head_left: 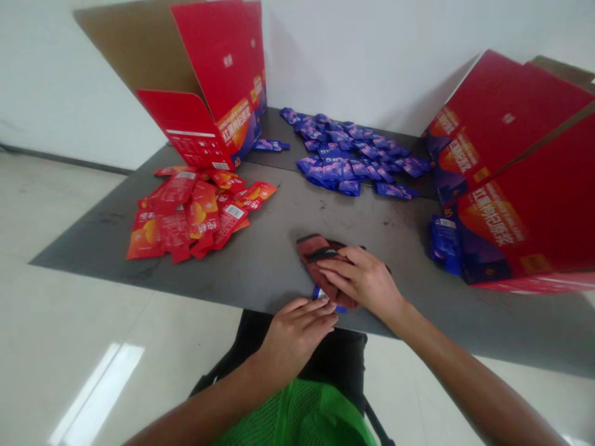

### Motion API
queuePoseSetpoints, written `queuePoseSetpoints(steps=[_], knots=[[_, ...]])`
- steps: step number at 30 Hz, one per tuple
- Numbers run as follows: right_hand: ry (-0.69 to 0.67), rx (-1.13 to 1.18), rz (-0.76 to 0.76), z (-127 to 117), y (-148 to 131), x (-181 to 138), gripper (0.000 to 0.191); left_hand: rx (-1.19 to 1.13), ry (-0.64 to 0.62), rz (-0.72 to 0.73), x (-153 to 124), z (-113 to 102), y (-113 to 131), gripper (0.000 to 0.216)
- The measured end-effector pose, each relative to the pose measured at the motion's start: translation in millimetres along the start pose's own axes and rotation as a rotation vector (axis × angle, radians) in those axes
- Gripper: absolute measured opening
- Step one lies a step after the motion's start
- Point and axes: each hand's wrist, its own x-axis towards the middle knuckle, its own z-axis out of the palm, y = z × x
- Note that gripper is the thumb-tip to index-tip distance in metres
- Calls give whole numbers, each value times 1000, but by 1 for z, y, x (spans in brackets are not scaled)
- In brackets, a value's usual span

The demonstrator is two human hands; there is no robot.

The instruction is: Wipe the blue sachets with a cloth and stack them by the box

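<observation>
Near the front edge of the grey table, my right hand (pixel 367 282) is closed on a folded brown cloth (pixel 312 249) with black edging. The cloth presses on a blue sachet (pixel 342 309), which is mostly hidden beneath it and my fingers. My left hand (pixel 300 328) lies with its fingers stretched out flat at the sachet's near left side, touching it and close to the cloth.
Red and orange sachets (pixel 186 214) lie heaped at the left, before an open red carton (pixel 223 80). Many blue-purple sachets (pixel 334 164) spread along the back. More red cartons (pixel 511 186) stand at the right, with blue sachets (pixel 445 241) beside them. A white wall (pixel 372 56) rises behind.
</observation>
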Motion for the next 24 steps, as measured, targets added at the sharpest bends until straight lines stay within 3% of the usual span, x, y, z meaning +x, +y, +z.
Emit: queuePoseSetpoints(steps=[4,8,11,15,19,24], knots=[[37,-159,48,-1,41,35,28,18,18,14,-3,0,0,19],[212,-218,138,-27,49,40,28,-13,-15,10,11,-15,2,22],[425,-120,255,-53,33,16,28,-33,-33,-41,38,-30,-4,25],[533,-48,381,-67,14,-34,25,138,13,-165,80,-26,-27,30],[556,-15,543,-52,11,-84,26,313,32,-231,106,-2,-48,54],[645,29,679,-27,13,-116,28,65,-193,-345,120,11,-58,37]])
